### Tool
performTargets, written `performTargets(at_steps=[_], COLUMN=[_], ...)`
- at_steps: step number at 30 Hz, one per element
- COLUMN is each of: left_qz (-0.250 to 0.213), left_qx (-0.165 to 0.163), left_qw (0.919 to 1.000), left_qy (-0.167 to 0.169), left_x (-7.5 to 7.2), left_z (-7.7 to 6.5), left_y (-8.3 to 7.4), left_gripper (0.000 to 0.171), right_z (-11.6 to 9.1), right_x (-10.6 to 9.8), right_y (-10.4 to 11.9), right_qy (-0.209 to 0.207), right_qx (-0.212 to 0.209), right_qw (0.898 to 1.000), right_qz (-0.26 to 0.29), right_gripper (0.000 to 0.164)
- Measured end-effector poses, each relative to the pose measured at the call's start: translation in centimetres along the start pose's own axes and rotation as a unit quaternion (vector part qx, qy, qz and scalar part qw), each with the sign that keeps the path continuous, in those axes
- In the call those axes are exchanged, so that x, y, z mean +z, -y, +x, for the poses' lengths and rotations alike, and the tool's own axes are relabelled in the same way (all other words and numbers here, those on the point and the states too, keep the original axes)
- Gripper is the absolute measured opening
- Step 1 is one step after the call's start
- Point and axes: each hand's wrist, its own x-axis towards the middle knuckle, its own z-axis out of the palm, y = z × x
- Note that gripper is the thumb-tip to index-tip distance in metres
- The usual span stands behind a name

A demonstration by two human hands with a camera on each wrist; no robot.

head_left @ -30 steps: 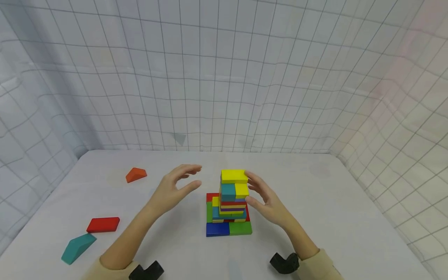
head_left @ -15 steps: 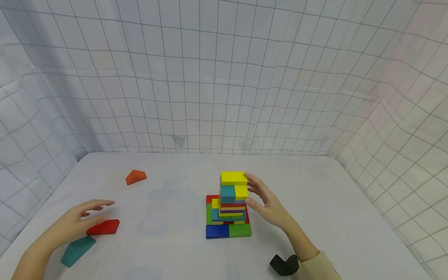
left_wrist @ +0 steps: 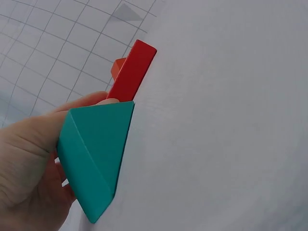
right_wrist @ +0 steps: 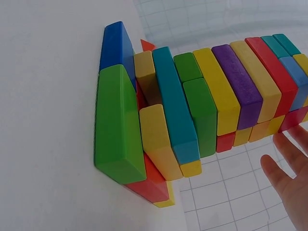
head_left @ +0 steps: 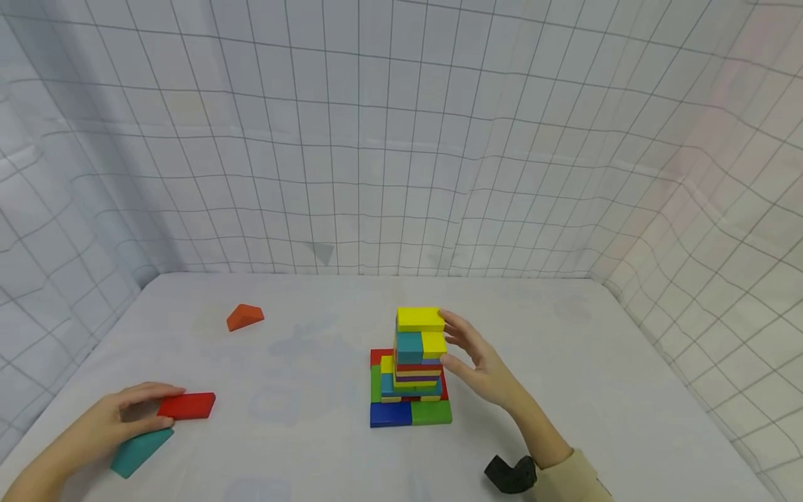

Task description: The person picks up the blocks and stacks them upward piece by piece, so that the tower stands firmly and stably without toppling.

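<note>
On the left of the white table, my left hand [head_left: 116, 425] pinches the left end of a red block [head_left: 196, 406] between thumb and fingers. Right below it lies a teal block with slanted faces [head_left: 139, 453]; in the left wrist view this teal block [left_wrist: 98, 149] hides part of the hand. A many-coloured tower of wooden blocks [head_left: 410, 382] stands upright at the middle, with a yellow block [head_left: 420, 319] on top. Beside its upper right side is my right hand [head_left: 475, 366], fingers loosely bent and fingertips right at the blocks, gripping nothing.
An orange wedge-shaped block [head_left: 245, 317] lies farther back on the left. The tower's wide base has a blue block [head_left: 390, 415] and a green block [head_left: 431, 413] in front. White grid-patterned curtains [head_left: 401, 139] surround the table [head_left: 301, 446] behind and at the sides.
The left hand has moved from beside the tower to the far left and closed its fingers on the red block. The right hand has stayed by the tower.
</note>
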Motion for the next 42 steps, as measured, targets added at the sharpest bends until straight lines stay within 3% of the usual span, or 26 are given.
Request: performTargets(at_steps=[5,9,13,17,24,28,34,42], left_qz=[0.009,0.001,-0.043,-0.083,-0.145,-0.14,-0.143,-0.154], left_qx=[-0.028,-0.021,0.035,0.112,0.256,0.292,0.317,0.327], left_qw=[0.9995,0.9991,0.9948,0.9822,0.9416,0.9314,0.9276,0.9206], left_qy=[-0.015,-0.036,-0.085,-0.126,-0.164,-0.167,-0.138,-0.148], left_x=[-0.1,-0.1,0.4,1.4,4.3,6.3,8.8,10.4], left_z=[-0.1,0.3,1.8,3.7,6.7,7.6,8.5,9.3], left_y=[-0.4,-1.9,-5.6,-10.5,-18.8,-22.4,-25.6,-27.4], left_gripper=[0.036,0.035,0.033,0.032,0.038,0.036,0.034,0.034], right_z=[0.0,0.0,0.0,0.0,0.0,0.0,0.1,0.0], right_x=[0.1,0.2,0.1,-0.1,-0.1,-0.1,0.0,-0.1], right_y=[0.0,0.0,0.0,0.1,-0.1,-0.2,0.0,0.1], right_qy=[0.0,-0.001,-0.003,-0.002,0.002,0.004,0.002,0.003], right_qx=[0.0,0.003,0.005,0.002,0.009,0.014,0.004,0.009], right_qw=[1.0,1.0,1.0,1.0,1.0,1.0,1.0,1.0], right_qz=[0.004,0.005,0.001,-0.001,0.003,0.003,-0.004,-0.01], right_gripper=[0.062,0.062,0.062,0.063,0.061,0.061,0.062,0.062])
